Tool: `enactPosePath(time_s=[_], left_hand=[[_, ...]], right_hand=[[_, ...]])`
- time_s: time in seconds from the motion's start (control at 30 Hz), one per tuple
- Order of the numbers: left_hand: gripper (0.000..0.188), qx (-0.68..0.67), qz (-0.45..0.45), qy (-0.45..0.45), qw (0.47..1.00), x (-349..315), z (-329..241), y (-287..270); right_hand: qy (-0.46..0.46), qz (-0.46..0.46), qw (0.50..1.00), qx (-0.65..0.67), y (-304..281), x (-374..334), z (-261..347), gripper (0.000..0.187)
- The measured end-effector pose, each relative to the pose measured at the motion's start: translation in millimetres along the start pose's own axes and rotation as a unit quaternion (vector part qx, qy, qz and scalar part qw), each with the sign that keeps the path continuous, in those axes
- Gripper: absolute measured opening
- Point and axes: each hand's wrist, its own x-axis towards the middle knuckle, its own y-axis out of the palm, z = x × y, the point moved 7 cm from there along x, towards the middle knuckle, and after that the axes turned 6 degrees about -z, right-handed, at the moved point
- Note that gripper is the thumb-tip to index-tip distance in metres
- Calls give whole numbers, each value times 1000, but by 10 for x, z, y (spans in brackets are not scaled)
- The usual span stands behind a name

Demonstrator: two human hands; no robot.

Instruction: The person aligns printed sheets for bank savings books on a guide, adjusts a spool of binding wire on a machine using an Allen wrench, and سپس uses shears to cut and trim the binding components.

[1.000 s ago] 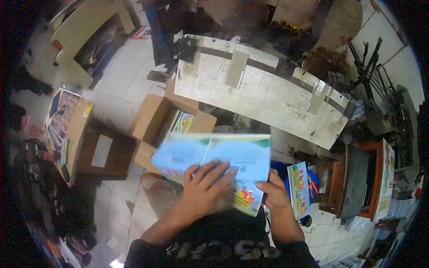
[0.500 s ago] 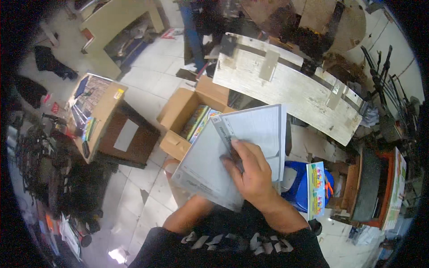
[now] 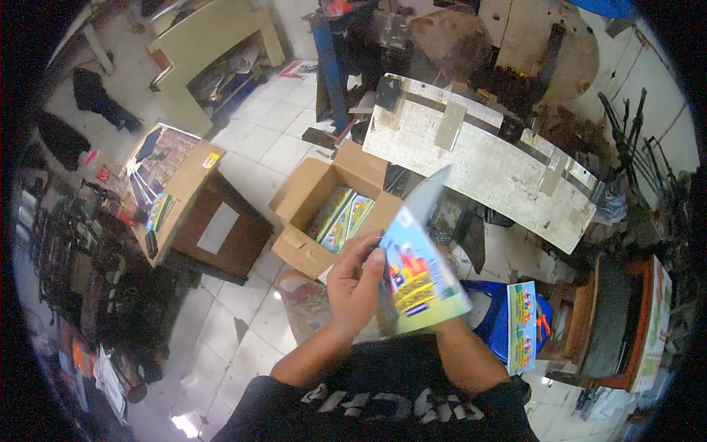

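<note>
My left hand (image 3: 357, 283) is closed on the left edge of a thin booklet (image 3: 421, 269), its thumb on top and its fingers curled at the edge. The booklet's cover is bright blue, yellow and green with cartoon-like figures. A pale, blurred sheet (image 3: 429, 193) stands up behind it. My right forearm (image 3: 464, 353) reaches up to the booklet's lower right, but the hand itself is hidden behind the cover. Just beyond my left hand is an open cardboard box (image 3: 302, 249) with several similar colourful booklets (image 3: 346, 217) inside.
A small wooden table (image 3: 180, 195) with printed sheets is at the left. A long whitish board (image 3: 486, 158) lies beyond the box. A blue stool (image 3: 490, 309) with a colourful printed sheet (image 3: 522, 328) is at the right, near a wooden cabinet (image 3: 637, 317). Dark machinery crowds the left edge.
The pale inner pages faced up before; now the colourful cover shows. My left hand has come up to the booklet's left edge. My right hand, earlier on top, has gone behind it.
</note>
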Motion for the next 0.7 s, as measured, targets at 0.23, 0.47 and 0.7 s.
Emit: enactPosePath(time_s=[0.23,0.47,0.7], left_hand=[[21,177,107,98,973,49,-283,261],[10,318,244,208,892,-294,109,629],[19,347,407,276,798,-846,543,1262]], right_hand=[[97,-1,988,118,-409,-215,-153,45],[173,23,982,-69,-1007,-656,237,49],[113,-183,959,-187,-1505,-1390,305,30]])
